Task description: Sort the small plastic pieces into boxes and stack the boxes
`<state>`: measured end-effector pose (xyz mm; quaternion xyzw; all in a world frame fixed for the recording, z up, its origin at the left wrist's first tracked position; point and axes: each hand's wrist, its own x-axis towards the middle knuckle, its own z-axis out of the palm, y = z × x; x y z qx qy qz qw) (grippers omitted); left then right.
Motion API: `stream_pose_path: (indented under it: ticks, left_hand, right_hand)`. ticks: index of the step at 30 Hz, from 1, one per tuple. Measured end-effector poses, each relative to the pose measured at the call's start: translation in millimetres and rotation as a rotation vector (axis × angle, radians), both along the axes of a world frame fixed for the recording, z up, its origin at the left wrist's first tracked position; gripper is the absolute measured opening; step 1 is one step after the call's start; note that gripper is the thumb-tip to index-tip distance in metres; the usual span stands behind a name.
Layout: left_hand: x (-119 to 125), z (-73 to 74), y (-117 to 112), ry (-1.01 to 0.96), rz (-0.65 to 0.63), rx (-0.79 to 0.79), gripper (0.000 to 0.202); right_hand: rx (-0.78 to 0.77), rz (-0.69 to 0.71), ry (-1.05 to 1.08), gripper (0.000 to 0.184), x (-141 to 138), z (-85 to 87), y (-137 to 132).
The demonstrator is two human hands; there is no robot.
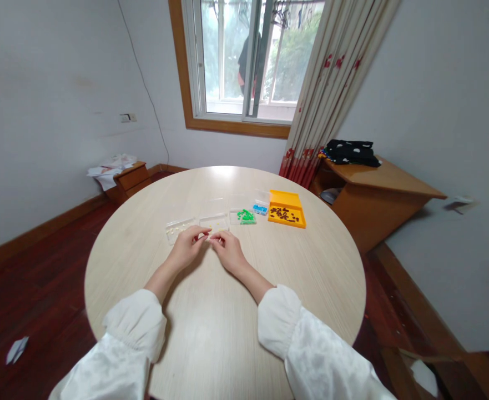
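My left hand (188,246) and my right hand (227,250) rest close together on the round wooden table (227,311), fingertips nearly touching in a pinch just in front of two clear boxes. What the fingers pinch is too small to make out. The left clear box (178,229) holds pale beads. The middle clear box (215,222) holds yellow beads. Further right stand a clear box of green beads (243,216), a small box of blue beads (260,209) and an orange tray (286,209) with dark beads.
A wooden desk (388,186) with black dotted cloth (350,151) stands at the right, beside a curtain (331,83). A low wooden cabinet with papers (117,169) sits at the left wall. The window (252,61) is behind the table. A scrap of paper (16,350) lies on the floor.
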<state>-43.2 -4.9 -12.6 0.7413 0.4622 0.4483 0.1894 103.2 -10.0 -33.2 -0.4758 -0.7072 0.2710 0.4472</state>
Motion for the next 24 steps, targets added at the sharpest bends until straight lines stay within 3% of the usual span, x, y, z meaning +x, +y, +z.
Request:
stream_pose_path:
  ticks: [7,13,18,21,24]
  left_hand:
    - [2,-2.3,-3,-0.003,-0.028,0.013,0.017]
    - [1,-0.9,-3,0.019,0.011,0.029,0.014]
    - [0,2.7,-4,0.013,0.111,0.031,0.018]
    - [-2,4.8,-2,-0.002,0.247,0.007,0.021]
    - [-7,4.5,2,0.02,0.397,-0.024,0.024]
  right_hand:
    - [-0.097,-0.017,0.305,0.011,1,-2.5,6]
    - [-0.154,0.038,0.41,0.019,-4,-0.7,2]
    - [-0.082,-0.013,0.297,0.023,9,0.5,9]
    - [0.027,-0.138,0.095,0.02,28,-2.0,19]
    - [0.064,-0.176,-0.078,0.02,42,-5.5,26]
